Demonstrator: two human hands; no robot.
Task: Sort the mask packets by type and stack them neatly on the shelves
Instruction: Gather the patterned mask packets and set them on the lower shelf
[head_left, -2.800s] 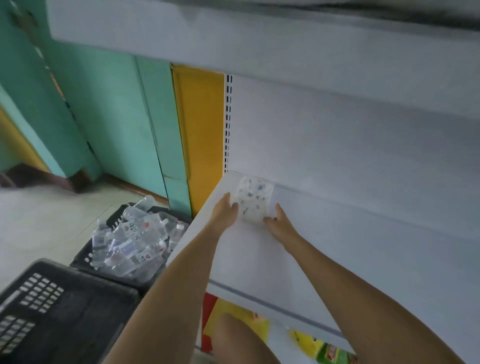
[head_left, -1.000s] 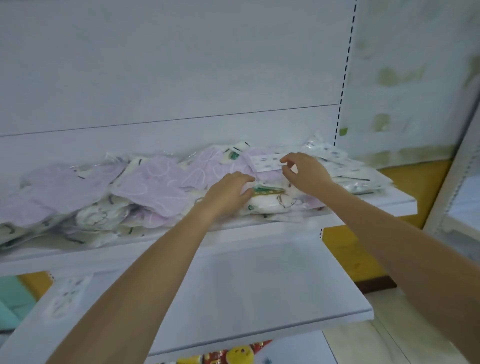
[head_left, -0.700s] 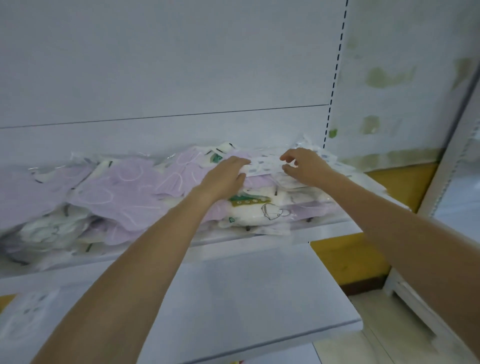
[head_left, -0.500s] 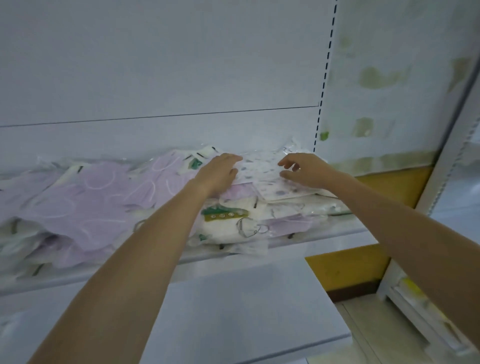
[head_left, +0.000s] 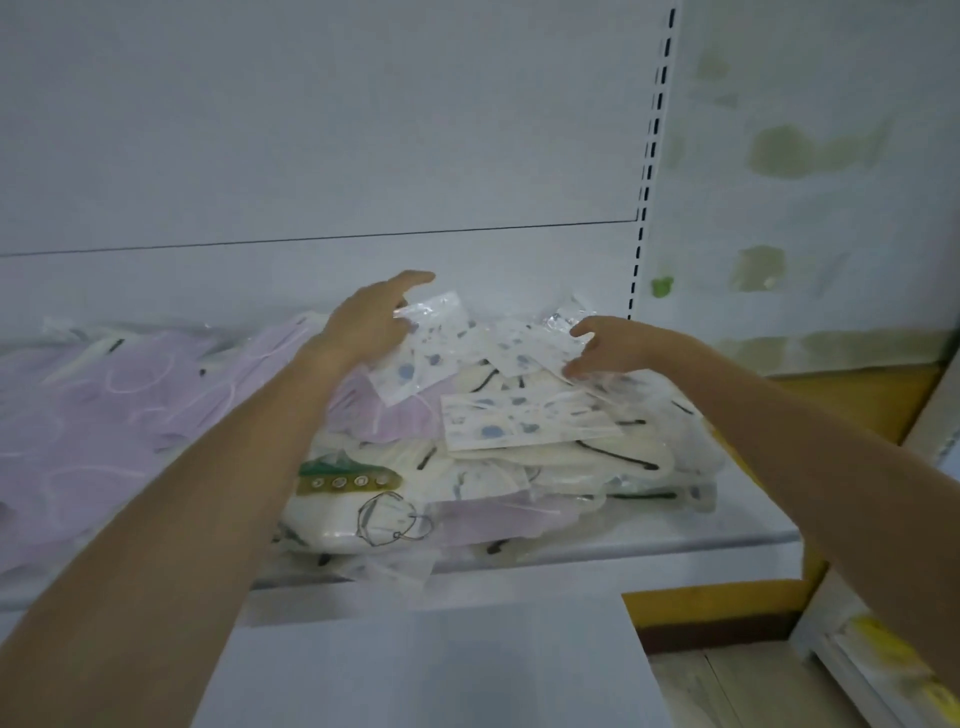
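- A white shelf (head_left: 727, 540) carries a mixed pile of mask packets (head_left: 467, 467): lilac, cream and spotted.
- On top of the pile, the left hand (head_left: 363, 327) grips a spotted packet (head_left: 421, 364).
- The right hand (head_left: 618, 345) pinches a second spotted packet (head_left: 524, 348).
- Sorting seems hardly begun; nearly everything remains.

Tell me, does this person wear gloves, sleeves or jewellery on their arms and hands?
No. The left hand and right hand are bare: no gloves, rings or watch showing. The left forearm and right forearm are bare too, no sleeve in view.
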